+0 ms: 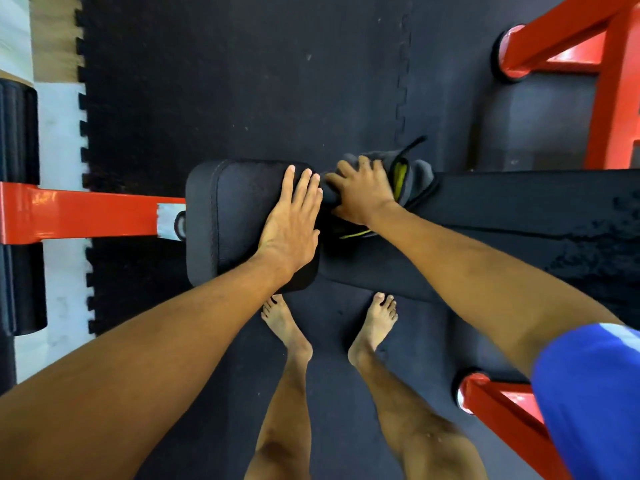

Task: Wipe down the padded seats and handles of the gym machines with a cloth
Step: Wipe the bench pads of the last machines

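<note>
Your left hand (291, 221) laid flat on square black padded seat (225, 220), your right hand (363, 194) just beside seat, clutching bunched dark-grey yellow-trimmed cloth (417, 176)

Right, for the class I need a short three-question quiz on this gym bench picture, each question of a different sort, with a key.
1. True or false: the left hand lies flat, fingers straight, on the small seat pad.
2. Which hand grips the cloth? A. left hand B. right hand C. neither
3. Fill in: the bench's frame is painted ____.

Key: 1 true; 2 B; 3 red.
</note>
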The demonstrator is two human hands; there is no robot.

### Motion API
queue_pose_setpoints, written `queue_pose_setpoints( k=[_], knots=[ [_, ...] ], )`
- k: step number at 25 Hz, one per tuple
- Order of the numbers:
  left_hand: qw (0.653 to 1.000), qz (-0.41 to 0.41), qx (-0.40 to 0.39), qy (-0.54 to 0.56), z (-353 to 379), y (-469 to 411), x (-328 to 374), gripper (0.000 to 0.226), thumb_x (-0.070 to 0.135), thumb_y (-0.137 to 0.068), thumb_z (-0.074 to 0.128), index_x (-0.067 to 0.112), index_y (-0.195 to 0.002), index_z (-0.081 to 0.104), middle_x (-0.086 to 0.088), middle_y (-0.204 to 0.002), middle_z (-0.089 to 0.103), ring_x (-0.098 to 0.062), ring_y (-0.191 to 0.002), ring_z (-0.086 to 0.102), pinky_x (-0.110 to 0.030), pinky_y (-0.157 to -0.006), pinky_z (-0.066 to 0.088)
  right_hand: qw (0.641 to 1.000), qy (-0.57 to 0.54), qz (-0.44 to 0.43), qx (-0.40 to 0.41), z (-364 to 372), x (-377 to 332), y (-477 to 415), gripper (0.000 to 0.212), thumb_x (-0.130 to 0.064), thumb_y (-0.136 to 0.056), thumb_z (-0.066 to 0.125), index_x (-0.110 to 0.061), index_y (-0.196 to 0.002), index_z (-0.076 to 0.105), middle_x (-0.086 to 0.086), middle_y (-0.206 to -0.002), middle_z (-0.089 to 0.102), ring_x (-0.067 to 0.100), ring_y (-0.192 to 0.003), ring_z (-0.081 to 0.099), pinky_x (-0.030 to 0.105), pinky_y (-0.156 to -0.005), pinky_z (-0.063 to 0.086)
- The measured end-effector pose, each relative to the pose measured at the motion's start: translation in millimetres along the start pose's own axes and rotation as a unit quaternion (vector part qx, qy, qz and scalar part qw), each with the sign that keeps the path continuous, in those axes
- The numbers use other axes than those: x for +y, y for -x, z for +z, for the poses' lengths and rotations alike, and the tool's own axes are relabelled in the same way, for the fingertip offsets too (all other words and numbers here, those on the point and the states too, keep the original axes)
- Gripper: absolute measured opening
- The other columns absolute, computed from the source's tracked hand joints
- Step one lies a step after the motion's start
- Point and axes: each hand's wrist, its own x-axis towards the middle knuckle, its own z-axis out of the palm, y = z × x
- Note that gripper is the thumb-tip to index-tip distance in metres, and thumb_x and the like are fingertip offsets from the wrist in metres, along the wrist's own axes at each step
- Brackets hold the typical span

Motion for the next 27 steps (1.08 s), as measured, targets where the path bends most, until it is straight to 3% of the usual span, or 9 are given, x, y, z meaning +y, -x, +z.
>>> queue_pose_setpoints(
  k=[3, 6, 11, 15, 19, 22, 25, 27],
  knots=[
    [1.0, -0.001, -0.004, -0.002, -1.9, -0.3, 0.1, 0.076, 0.052, -0.106, 0.015, 0.001, -0.16, 0.0, -0.024, -0.168, -0.004, -0.043, -0.155, -0.005, -0.065, -0.122, 0.0, 0.999, 0.044, -0.025, 0.003, 9.3, 29.8, 34.5, 0.086, -0.081, -0.088, 0.042, -0.041, -0.162, 0.021, 0.001, -0.17, 0.02, 0.046, -0.152, 0.019, 0.063, -0.121, 0.021],
    [1.0, -0.003, 0.0, 0.005, -1.8, -1.6, 1.5, 0.076, 0.052, -0.106, 0.015, 0.0, -0.16, -0.001, -0.024, -0.168, -0.004, -0.043, -0.155, -0.005, -0.066, -0.122, 0.0, 0.995, 0.082, -0.057, -0.014, 11.7, 29.0, 26.5, 0.082, -0.079, -0.093, 0.036, -0.042, -0.163, 0.015, 0.002, -0.173, 0.012, 0.046, -0.155, 0.011, 0.063, -0.122, 0.018],
    [1.0, -0.011, 0.001, 0.002, 3.5, -7.3, 8.0, 0.076, 0.05, -0.105, 0.014, -0.001, -0.16, 0.0, -0.026, -0.167, -0.004, -0.044, -0.155, -0.005, -0.068, -0.121, -0.002, 0.996, 0.037, -0.06, -0.051, -8.9, -3.0, -37.2, 0.062, -0.061, -0.1, 0.048, -0.034, -0.154, 0.038, 0.003, -0.153, 0.042, 0.04, -0.137, 0.044, 0.05, -0.103, 0.042],
    [1.0, -0.011, 0.002, 0.002, 3.1, -6.6, 7.0, 0.076, 0.051, -0.105, 0.014, -0.001, -0.16, -0.001, -0.026, -0.167, -0.005, -0.044, -0.155, -0.005, -0.068, -0.121, -0.002, 0.999, 0.013, -0.043, -0.013, -8.6, 25.8, -5.2, 0.073, -0.072, -0.091, 0.053, -0.035, -0.152, 0.04, 0.002, -0.146, 0.048, 0.041, -0.125, 0.053, 0.049, -0.097, 0.044],
    [1.0, -0.007, -0.004, -0.003, 0.6, -6.6, 7.6, 0.076, 0.05, -0.105, 0.012, -0.001, -0.159, -0.002, -0.026, -0.167, -0.006, -0.045, -0.155, -0.006, -0.069, -0.12, -0.003, 0.997, 0.067, -0.026, 0.021, 6.9, 64.0, 49.8, 0.078, -0.076, -0.091, 0.047, -0.037, -0.157, 0.035, 0.001, -0.159, 0.037, 0.044, -0.138, 0.042, 0.057, -0.111, 0.035],
    [1.0, -0.01, -0.002, -0.001, 1.7, -8.0, 10.1, 0.076, 0.05, -0.105, 0.013, -0.001, -0.159, 0.0, -0.027, -0.167, -0.005, -0.045, -0.155, -0.006, -0.07, -0.12, -0.002, 0.998, 0.065, 0.011, 0.014, 5.4, 23.9, 20.1, 0.077, -0.076, -0.094, 0.04, -0.037, -0.16, 0.028, 0.003, -0.163, 0.032, 0.046, -0.148, 0.027, 0.06, -0.117, 0.024],
    [1.0, -0.013, -0.002, -0.011, 3.5, -10.0, 11.5, 0.075, 0.05, -0.105, 0.013, 0.0, -0.16, 0.002, -0.026, -0.167, -0.004, -0.045, -0.155, -0.005, -0.07, -0.12, -0.002, 0.994, 0.105, -0.033, -0.005, 21.1, -25.4, 6.1, 0.076, -0.066, -0.101, 0.035, -0.029, -0.165, 0.015, 0.006, -0.172, 0.015, 0.045, -0.157, 0.001, 0.064, -0.123, 0.007],
    [1.0, -0.013, -0.002, -0.007, 3.8, -9.6, 11.4, 0.075, 0.05, -0.105, 0.012, 0.0, -0.16, 0.002, -0.026, -0.167, -0.003, -0.044, -0.155, -0.005, -0.069, -0.12, -0.001, 0.988, 0.123, -0.089, -0.004, 36.8, -29.4, 25.0, 0.073, -0.063, -0.102, 0.034, -0.028, -0.165, 0.019, 0.005, -0.173, 0.012, 0.04, -0.158, -0.007, 0.062, -0.124, -0.002]
  ],
)
